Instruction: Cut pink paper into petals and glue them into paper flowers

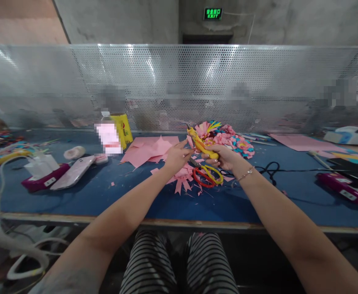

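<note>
My right hand is wrapped around the handle of a yellow hot glue gun, whose nozzle points up and away from me. Beside the gun, my left hand has its fingers pinched close to a small strip of pink paper. Under both hands lie scissors with red and yellow loops, among cut pink paper pieces. Folded pink paper sheets rest left of my left hand. Beyond the gun is a pile of pink, teal and yellow paper flowers.
A perforated metal screen closes the table's far side. To the left stand a bottle, a yellow packet, a phone and a purple power strip. At right, a black cable runs towards another purple power strip.
</note>
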### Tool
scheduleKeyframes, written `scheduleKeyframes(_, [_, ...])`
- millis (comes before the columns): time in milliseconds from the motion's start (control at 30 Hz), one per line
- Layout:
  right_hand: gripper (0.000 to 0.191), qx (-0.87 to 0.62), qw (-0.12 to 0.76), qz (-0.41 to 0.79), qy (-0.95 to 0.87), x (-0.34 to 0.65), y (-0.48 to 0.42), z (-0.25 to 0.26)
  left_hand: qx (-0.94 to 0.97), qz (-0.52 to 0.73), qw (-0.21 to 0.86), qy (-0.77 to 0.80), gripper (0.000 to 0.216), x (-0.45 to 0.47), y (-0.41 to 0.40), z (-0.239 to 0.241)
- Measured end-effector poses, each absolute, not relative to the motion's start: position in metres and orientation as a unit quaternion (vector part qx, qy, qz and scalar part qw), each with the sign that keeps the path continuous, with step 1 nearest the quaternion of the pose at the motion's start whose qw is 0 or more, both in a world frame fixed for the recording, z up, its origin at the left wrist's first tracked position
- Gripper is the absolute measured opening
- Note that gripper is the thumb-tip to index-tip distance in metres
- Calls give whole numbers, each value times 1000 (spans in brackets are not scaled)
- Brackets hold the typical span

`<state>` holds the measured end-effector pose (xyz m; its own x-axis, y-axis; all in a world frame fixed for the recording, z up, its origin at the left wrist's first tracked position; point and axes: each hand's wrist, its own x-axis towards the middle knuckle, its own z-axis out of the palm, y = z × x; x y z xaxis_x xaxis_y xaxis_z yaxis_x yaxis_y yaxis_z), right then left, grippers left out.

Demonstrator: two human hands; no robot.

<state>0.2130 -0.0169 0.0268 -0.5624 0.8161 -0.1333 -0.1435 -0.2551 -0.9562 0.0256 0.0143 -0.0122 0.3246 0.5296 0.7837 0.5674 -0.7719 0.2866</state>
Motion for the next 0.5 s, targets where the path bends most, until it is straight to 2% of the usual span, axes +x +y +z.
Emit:
scheduleKeyframes(333, [18,-304,307,750,-501,216,-16,29,-750,-527,-248,-312,15,27,16,-11])
scheduleKeyframes(500, [20,-293,308,753,-502,217,-14,28,-707,-556,-308,-312,12,25,21,-12])
